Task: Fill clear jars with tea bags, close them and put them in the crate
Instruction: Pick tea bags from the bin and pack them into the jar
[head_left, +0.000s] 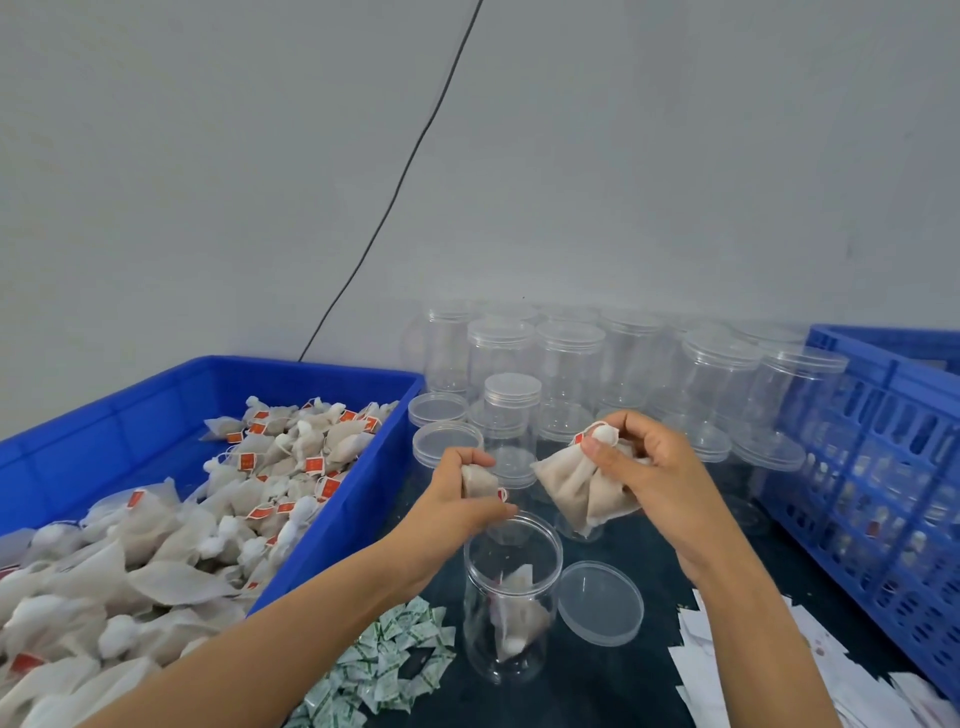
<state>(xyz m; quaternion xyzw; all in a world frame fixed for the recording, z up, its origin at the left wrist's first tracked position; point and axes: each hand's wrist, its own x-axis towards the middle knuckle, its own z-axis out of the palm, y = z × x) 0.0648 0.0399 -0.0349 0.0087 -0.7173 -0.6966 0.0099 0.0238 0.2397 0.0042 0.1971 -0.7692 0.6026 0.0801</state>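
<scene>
A: How will the soft off-white pyramid tea bags (582, 486) handle?

B: I judge them light and floppy, so take them by the gathered tops, near the string and red tag. Your right hand (649, 467) pinches a bunch that way, just above and right of the open clear plastic jar (511, 597). Your left hand (462, 499) has its fingers curled round one more tea bag directly over the jar's mouth

A: And the jar itself?

B: It looks stiff, smooth and likely slippery, so grip its wall. It stands upright with a few bags inside. Its round clear lid (600, 603) lies flat just right of it. The blue plastic bin of loose tea bags (332, 384) sits left of the jar, the blue slotted crate (883, 467) well to its right, and lidded empty jars (569, 364) stand behind it
</scene>
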